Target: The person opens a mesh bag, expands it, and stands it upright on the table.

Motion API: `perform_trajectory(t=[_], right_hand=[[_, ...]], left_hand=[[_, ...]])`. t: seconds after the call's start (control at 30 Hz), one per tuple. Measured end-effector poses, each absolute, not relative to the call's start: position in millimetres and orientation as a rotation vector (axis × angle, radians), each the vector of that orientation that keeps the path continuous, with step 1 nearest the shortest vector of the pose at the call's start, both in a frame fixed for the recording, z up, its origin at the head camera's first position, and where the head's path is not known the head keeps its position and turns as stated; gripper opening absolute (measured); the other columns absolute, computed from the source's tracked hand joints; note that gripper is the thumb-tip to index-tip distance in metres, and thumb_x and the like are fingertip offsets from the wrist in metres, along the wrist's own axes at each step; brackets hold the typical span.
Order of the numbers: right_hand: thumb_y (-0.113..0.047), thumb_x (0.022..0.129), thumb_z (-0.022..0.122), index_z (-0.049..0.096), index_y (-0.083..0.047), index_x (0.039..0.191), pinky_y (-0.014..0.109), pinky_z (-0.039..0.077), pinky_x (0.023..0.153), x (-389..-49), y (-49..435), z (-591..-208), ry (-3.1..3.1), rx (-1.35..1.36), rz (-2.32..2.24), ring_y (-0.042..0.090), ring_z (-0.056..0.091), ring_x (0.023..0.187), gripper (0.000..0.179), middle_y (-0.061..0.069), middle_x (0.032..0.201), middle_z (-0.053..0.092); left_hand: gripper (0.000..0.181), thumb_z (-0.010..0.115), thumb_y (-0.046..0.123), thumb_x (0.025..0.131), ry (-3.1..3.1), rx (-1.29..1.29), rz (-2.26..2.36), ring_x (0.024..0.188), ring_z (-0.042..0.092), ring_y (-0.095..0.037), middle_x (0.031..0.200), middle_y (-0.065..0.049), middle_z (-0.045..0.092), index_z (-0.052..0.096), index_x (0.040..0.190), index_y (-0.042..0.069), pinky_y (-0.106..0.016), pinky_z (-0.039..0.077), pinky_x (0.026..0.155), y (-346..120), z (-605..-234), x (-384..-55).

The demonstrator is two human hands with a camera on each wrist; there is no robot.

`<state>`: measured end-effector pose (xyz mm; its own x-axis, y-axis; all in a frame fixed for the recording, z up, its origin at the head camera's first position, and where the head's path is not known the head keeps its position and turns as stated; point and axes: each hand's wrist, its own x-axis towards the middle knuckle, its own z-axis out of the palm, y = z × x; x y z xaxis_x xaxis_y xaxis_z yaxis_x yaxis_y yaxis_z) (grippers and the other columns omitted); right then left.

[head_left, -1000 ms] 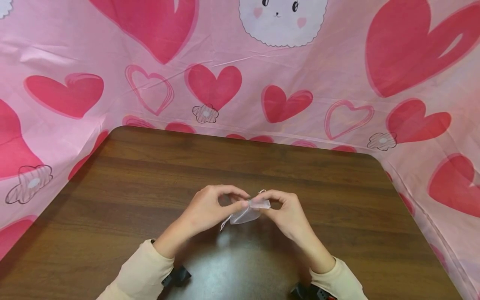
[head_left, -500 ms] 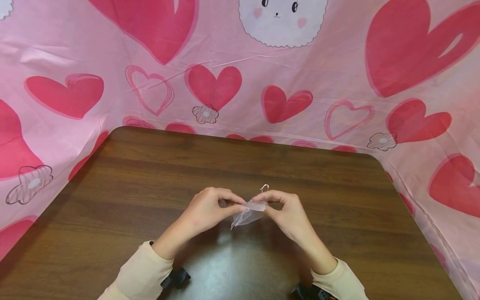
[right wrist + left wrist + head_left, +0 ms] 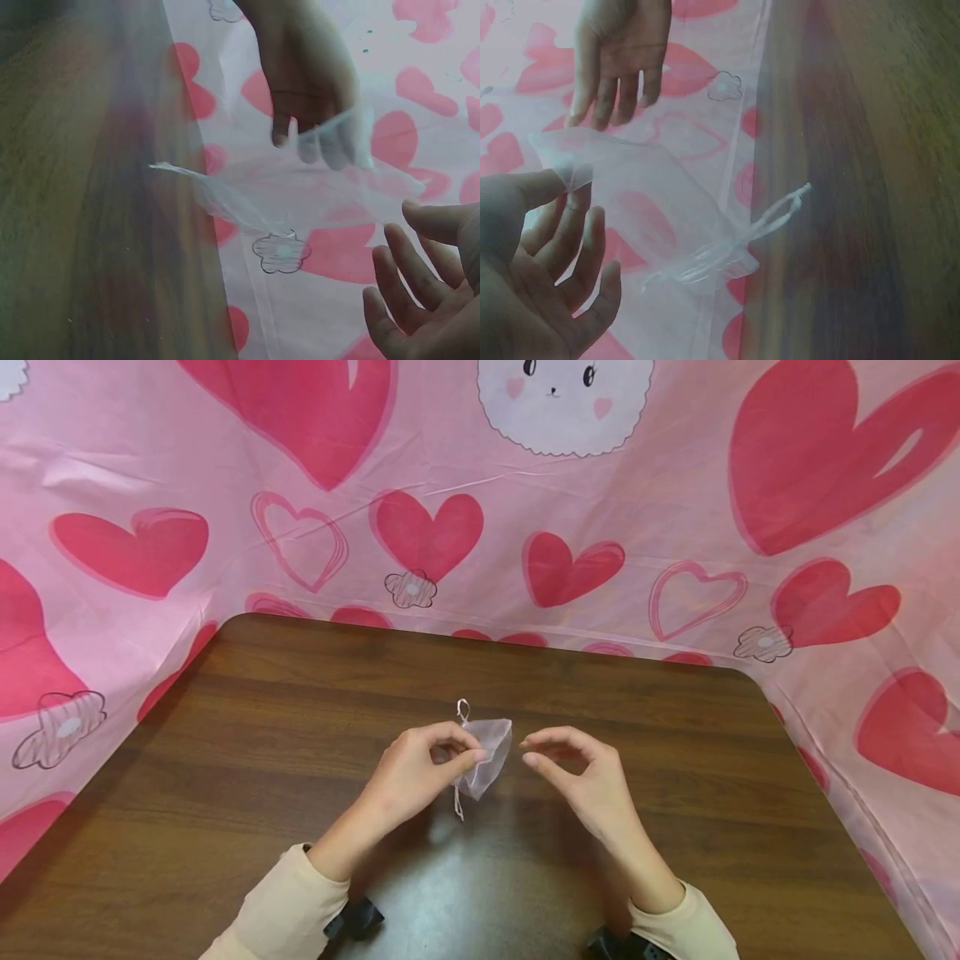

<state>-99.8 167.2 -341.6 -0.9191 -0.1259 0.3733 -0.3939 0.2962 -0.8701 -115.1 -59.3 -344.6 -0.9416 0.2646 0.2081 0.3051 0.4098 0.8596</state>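
Note:
A small sheer white drawstring pouch (image 3: 495,750) hangs above the table in the head view, pinched between the thumb and index finger of my left hand (image 3: 420,772). Its white cord loops (image 3: 462,708) stick out on both sides of that hand. The left wrist view shows the thin pouch (image 3: 652,195) spread out, with a knotted cord (image 3: 784,212) at one end. Just right of the pouch, my right hand (image 3: 588,785) holds nothing. Its thumb and index finger are bent toward each other with a gap between them, near the pouch's edge.
The dark brown wooden table (image 3: 337,685) has rounded far corners. A pink sheet (image 3: 510,510) with red hearts stands behind and along both sides. Small black devices (image 3: 356,918) sit at the wrists, by the cream sleeves.
My right fingers have let go of the pouch and drawn a little to the right. The pouch has turned in my left hand, its cords now pointing away and toward me.

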Motion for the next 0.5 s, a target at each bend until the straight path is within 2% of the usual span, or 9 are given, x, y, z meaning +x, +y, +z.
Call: perform_trajectory(t=[0.17, 0.37, 0.5], right_hand=[[-0.007, 0.085, 0.078, 0.074, -0.006, 0.103, 0.027, 0.052, 0.074, -97.6, 162.0, -344.1, -2.41, 0.45, 1.702, 0.015, 0.067, 0.083, 0.018, 0.003, 0.093, 0.074], [-0.008, 0.086, 0.077, 0.074, -0.006, 0.107, 0.029, 0.052, 0.079, -95.7, 156.5, -344.0, -2.429, 0.43, 1.729, 0.014, 0.068, 0.088, 0.021, 0.002, 0.095, 0.074], [-0.01, 0.085, 0.078, 0.075, -0.005, 0.107, 0.029, 0.052, 0.078, -94.2, 155.2, -343.4, -2.443, 0.397, 1.733, 0.014, 0.068, 0.088, 0.022, 0.002, 0.095, 0.074]], left_hand=[[0.005, 0.077, 0.017, 0.087, -2.526, -0.542, -1.704, 0.071, 0.063, -0.009, 0.083, 0.008, 0.07, 0.074, 0.092, 0.017, -0.029, 0.052, 0.067, -53.1, -341.2, -112.8], [0.008, 0.075, 0.017, 0.089, -2.529, -0.61, -1.637, 0.072, 0.059, -0.009, 0.086, 0.012, 0.07, 0.076, 0.096, 0.02, -0.028, 0.049, 0.068, -48.3, -339.8, -110.2], [0.01, 0.074, 0.017, 0.091, -2.531, -0.667, -1.627, 0.074, 0.06, -0.007, 0.09, 0.013, 0.071, 0.077, 0.1, 0.019, -0.029, 0.05, 0.07, -46.7, -341.3, -109.8]])
